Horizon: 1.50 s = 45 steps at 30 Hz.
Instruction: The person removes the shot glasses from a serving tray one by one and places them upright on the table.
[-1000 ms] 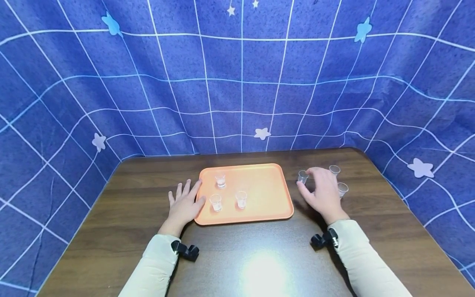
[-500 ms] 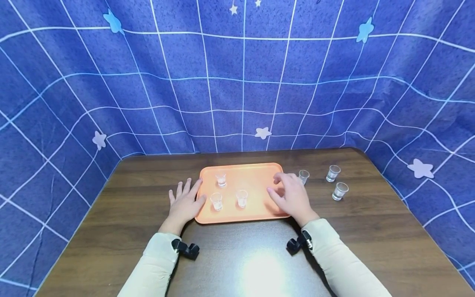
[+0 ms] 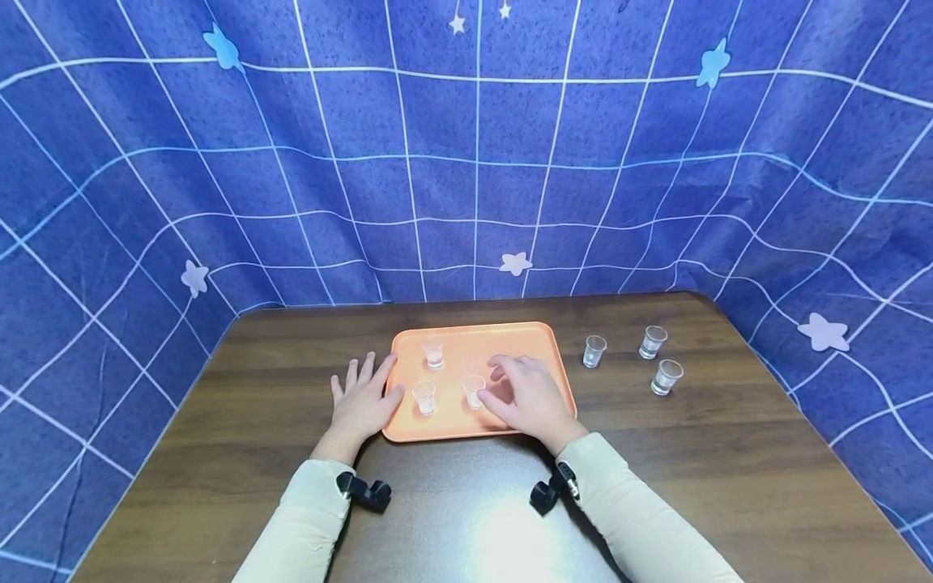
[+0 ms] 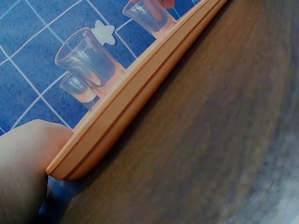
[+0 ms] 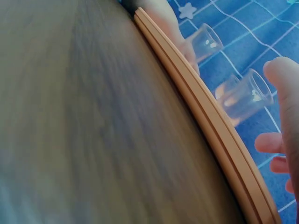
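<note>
My left hand (image 3: 361, 405) lies with fingers spread at the left rim of an orange tray (image 3: 521, 364); its thumb touches the tray edge in the left wrist view. Three small clear shot glasses stand upright on the tray: a back one (image 3: 433, 356), a front-left one (image 3: 424, 398) and a front-middle one (image 3: 474, 392). Above the tray's right half is my right hand (image 3: 535, 401), its thumb and fingers parted beside the front-middle glass. In the right wrist view a gap shows between the thumb (image 5: 280, 70) and that glass (image 5: 250, 95). Nothing is held in either hand.
Right of the tray, three more shot glasses stand on the dark wooden table (image 3: 729, 453): a near-tray one (image 3: 594, 351), a back one (image 3: 652, 342) and a front one (image 3: 666, 377). A blue curtain (image 3: 437, 186) with white lines hangs behind the table.
My right hand has left the shot glass beside the tray and travelled left across the tray to the front-middle glass. That table glass stays standing. My left hand has not moved.
</note>
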Available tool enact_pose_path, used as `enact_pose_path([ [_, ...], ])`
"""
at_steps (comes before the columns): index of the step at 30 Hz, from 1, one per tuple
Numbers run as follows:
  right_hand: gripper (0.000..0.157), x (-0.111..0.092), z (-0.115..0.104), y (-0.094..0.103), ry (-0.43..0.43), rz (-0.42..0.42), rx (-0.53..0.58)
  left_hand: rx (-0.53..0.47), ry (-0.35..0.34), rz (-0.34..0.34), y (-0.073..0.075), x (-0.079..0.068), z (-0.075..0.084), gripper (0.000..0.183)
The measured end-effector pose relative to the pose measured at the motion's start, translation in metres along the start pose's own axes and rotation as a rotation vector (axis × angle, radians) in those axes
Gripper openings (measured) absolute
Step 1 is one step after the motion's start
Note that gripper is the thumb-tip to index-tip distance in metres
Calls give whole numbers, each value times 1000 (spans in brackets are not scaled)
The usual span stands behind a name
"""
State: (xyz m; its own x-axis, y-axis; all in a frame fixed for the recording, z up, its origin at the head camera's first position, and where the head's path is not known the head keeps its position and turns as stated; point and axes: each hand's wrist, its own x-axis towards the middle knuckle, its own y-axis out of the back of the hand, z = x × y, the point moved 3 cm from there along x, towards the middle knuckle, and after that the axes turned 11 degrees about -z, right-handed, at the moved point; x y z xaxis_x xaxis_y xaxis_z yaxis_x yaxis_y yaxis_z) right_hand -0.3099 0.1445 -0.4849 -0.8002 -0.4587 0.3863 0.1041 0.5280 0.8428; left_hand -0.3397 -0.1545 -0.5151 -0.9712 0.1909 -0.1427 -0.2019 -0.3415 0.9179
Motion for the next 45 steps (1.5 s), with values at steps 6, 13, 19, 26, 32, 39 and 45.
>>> enact_pose_path([
  [6,54,3,-9,-8,15,-38,-3,1,3,2,-2,0,1,67],
  [13,43,6,-13,-11,35,-37,-30,-5,0,-4,-1,-1,1,67],
  [19,35,9,-13,-14,32,-66,-56,-17,1,-8,0,-1,-2,67],
  [26,31,8,-10,-14,27,-78,-43,-14,8,-17,-1,-2,-2,67],
  [32,30,4,1,-9,3,-51,-34,-7,5,-20,-2,1,-1,68],
  [39,30,-1,12,1,-49,-62,7,-2,11,-19,-5,3,-3,68],
  [45,29,-5,23,10,-76,-59,46,-8,13,-21,-4,2,-3,68],
])
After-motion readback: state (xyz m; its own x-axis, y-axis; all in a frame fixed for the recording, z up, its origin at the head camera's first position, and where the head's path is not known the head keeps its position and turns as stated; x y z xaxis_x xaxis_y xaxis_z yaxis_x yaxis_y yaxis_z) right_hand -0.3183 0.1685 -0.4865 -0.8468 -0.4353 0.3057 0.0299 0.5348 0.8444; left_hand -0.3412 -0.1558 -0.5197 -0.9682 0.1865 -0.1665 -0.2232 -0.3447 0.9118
